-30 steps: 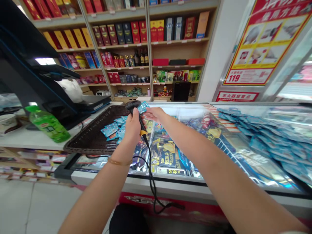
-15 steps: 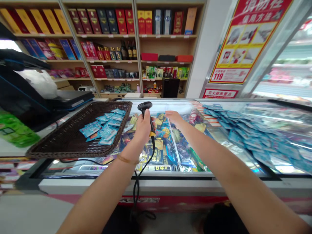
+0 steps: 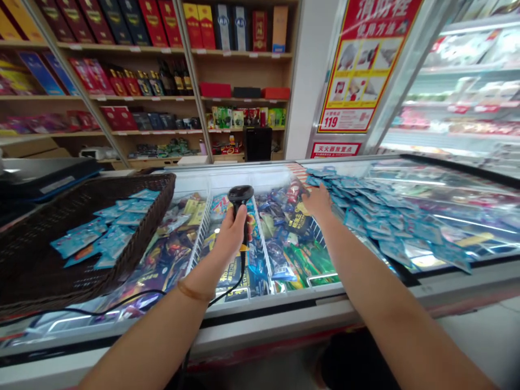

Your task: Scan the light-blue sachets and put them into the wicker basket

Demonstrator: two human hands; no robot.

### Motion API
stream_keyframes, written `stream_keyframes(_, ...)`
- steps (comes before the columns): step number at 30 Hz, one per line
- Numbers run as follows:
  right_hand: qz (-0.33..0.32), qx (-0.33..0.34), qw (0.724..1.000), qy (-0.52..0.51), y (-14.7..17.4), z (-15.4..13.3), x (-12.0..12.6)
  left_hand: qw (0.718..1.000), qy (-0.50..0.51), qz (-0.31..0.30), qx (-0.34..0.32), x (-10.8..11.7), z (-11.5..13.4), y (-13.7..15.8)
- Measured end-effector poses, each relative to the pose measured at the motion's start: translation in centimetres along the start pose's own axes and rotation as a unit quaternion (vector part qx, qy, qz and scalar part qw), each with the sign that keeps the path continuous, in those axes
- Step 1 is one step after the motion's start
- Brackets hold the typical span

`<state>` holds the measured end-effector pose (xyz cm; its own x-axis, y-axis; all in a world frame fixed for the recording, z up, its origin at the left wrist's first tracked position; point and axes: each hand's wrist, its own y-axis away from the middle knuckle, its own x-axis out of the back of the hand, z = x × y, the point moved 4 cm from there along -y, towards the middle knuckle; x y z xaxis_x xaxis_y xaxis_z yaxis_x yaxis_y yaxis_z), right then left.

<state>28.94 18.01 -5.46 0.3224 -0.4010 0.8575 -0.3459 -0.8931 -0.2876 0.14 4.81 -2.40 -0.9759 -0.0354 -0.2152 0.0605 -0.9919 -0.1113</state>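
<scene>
My left hand (image 3: 231, 232) is wrapped round the handle of a black barcode scanner (image 3: 240, 194), held upright above the glass-topped freezer (image 3: 280, 311). Its black cable (image 3: 227, 292) trails down from the yellow-ended handle. At the near left edge of a pile of blue packets (image 3: 377, 208) on the freezer top is my right hand (image 3: 318, 202), its fingers apart; whether it touches a packet I cannot make out. More blue packets (image 3: 109, 227) lie in a dark brown wicker basket (image 3: 164, 203) to the left.
Bagged frozen goods (image 3: 309, 260) show through the freezer glass, split by white wire dividers (image 3: 262, 238). A black scale-like device (image 3: 49, 176) stands behind the basket. Shelves with boxes and bottles (image 3: 179, 81) line the back wall, and a red-and-yellow poster (image 3: 361, 70) hangs to their right.
The view has turned to the right. My right hand has moved right, from over the freezer's middle to the edge of the packet pile. My left hand still holds the scanner.
</scene>
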Motion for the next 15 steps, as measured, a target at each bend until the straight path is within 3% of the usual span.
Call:
stream_keyframes(4, -0.019, -0.047, 0.999, -0.006, -0.9, 1.1, -0.6, 1.0, 0.004, 0.008, 0.01, 0.6, -0.3, 0.2)
stream_keyframes(9, 0.002, -0.036, 0.998, -0.047, -1.7, 1.4, -1.2, 0.999, 0.005, 0.016, 0.037, 0.8, -0.8, 0.1)
stream_keyframes(15, -0.03, -0.055, 0.998, -0.031, -2.8, 1.1, -0.9, 0.999, -0.005, 0.01, 0.034, 0.7, -1.0, 0.1)
